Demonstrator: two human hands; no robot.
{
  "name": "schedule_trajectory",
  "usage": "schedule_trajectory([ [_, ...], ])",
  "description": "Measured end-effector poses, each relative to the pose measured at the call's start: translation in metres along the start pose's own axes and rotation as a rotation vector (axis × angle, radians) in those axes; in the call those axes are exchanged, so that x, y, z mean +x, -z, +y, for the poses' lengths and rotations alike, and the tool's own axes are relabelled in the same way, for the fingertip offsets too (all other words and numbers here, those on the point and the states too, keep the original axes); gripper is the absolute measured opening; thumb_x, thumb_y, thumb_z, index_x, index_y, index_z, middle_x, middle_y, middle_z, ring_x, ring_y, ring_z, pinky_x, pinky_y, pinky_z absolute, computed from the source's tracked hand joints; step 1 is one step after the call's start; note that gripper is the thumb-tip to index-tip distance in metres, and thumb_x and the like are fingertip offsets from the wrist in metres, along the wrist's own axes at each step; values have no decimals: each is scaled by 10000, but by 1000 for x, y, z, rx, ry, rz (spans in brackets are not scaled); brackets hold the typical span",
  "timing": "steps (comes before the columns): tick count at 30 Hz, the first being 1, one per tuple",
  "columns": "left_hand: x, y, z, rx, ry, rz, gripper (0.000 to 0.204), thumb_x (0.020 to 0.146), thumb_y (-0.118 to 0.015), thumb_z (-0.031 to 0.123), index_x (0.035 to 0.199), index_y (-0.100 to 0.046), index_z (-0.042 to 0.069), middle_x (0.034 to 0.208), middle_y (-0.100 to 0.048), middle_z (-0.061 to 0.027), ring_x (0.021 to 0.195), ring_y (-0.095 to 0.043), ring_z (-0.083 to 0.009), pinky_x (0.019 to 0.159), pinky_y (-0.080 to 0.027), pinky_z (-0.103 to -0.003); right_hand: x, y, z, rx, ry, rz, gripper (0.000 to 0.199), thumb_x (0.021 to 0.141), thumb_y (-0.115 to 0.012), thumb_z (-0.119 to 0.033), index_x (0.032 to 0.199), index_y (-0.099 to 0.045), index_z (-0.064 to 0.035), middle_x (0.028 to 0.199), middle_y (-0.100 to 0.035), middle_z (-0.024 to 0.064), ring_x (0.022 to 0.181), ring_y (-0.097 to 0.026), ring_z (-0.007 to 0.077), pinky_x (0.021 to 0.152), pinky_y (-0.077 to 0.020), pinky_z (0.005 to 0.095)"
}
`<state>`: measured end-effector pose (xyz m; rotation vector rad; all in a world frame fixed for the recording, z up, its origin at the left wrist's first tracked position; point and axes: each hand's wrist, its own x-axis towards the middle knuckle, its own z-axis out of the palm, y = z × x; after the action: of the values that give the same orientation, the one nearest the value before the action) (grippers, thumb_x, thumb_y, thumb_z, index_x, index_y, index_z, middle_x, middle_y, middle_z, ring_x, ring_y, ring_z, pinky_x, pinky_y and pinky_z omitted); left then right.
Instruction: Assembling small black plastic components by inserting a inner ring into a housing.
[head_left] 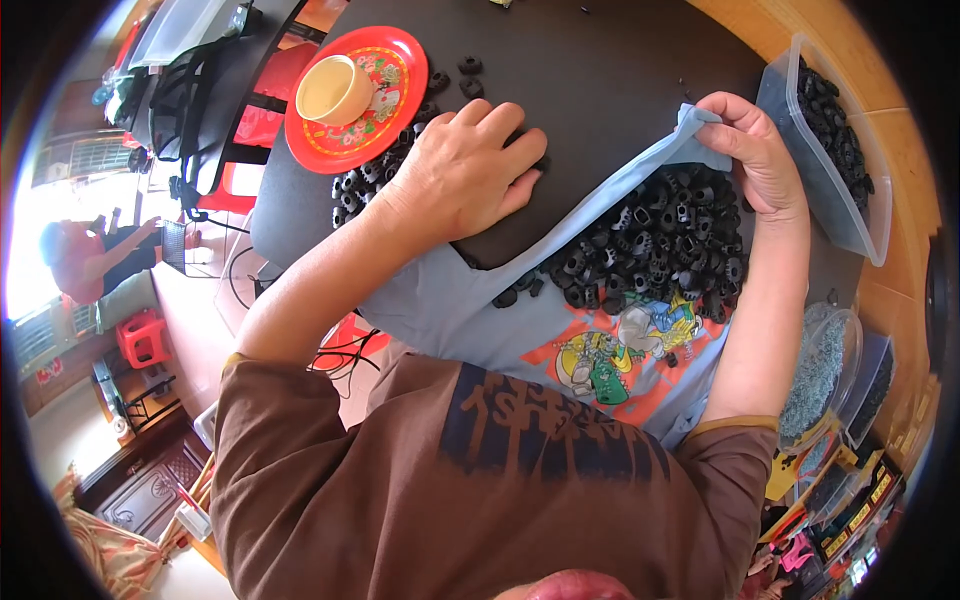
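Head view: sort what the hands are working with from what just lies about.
In hand: left hand on black table; right hand lifting blue cloth; black parts.
Lying about: red plate, cup, clear tub.

A dark table [610, 70] carries a red plate [400, 95], scattered black rubber parts [370, 180], a grey-blue cloth [470, 300] and a clear tub [850, 200].

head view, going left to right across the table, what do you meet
red plate with cream cup → left hand flat on the black table → pile of black parts on blue cloth → right hand pinching the cloth → clear tub
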<state>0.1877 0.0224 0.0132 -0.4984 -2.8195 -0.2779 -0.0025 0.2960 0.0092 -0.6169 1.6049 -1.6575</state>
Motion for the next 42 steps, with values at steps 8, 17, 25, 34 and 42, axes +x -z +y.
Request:
schedule_trajectory([
  [8,8,-1,-1,-18,89,-60,155,829,-617,197,896,-575,63,843,-543,-109,722,-644,-286,611,-550,-400,0,-2,-2,-3,8,-12,161,830,-731,-124,972,-682,-66,896,-689,-19,851,-598,53,845,-448,215],
  [17,22,14,-16,-302,311,-172,290,806,-637,170,1056,-597,29,1028,-625,-161,900,-640,-343,807,-526,-409,3,-1,0,28,-22,-29,199,823,-744,-147,991,-672,-68,924,-677,-26,891,-588,64,869,-431,222],
  [25,21,42,41,-601,150,41,196,777,-648,110,956,-641,28,870,-625,-112,827,-648,-278,713,-520,-342,3,-2,-1,40,-34,-5,168,837,-717,-114,987,-671,-54,907,-690,0,845,-619,63,822,-476,213],
  [34,30,10,103,-384,-218,97,439,653,-729,173,1074,-628,97,906,-568,-27,795,-614,-212,729,-495,-379,4,-2,0,58,-22,-36,176,848,-716,-123,1000,-665,-52,920,-690,-4,837,-622,60,814,-485,221],
  [42,20,26,12,-94,61,151,421,806,-699,243,1171,-602,57,1152,-590,-164,1087,-568,-349,928,-451,-453,4,2,0,4,-42,-33,209,824,-742,-157,996,-666,-66,935,-674,-22,884,-593,67,854,-440,223],
])
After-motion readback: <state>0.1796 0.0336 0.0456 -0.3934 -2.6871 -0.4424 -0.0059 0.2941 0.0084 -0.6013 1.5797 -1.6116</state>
